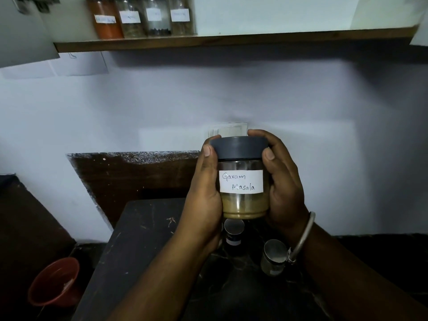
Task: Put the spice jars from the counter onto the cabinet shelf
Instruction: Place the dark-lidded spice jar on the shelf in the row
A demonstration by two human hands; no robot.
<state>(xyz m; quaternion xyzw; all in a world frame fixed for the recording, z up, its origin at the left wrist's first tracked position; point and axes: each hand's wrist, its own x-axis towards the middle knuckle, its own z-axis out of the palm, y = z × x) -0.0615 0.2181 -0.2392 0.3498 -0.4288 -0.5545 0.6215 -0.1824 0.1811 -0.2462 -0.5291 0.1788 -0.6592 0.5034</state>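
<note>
Both hands are cupping the Garam Masala jar [242,205] from either side. The left hand [203,188] is wrapping its left wall and the right hand [286,184] its right, with thumbs pressing on the grey lid [239,147]. The jar is hanging upright, long axis vertical, clear of the desk [143,239] and above its far edge. The cabinet shelf [231,39] is lying well above and beyond the hands. Its row of four jars [141,17] is sitting toward the left end, leaving bare board straight overhead, so the lift probably needs to go mostly upward. Neither hand is nearer. A small jar [234,232] and a second small jar [274,257] are standing on the desk beneath.
</note>
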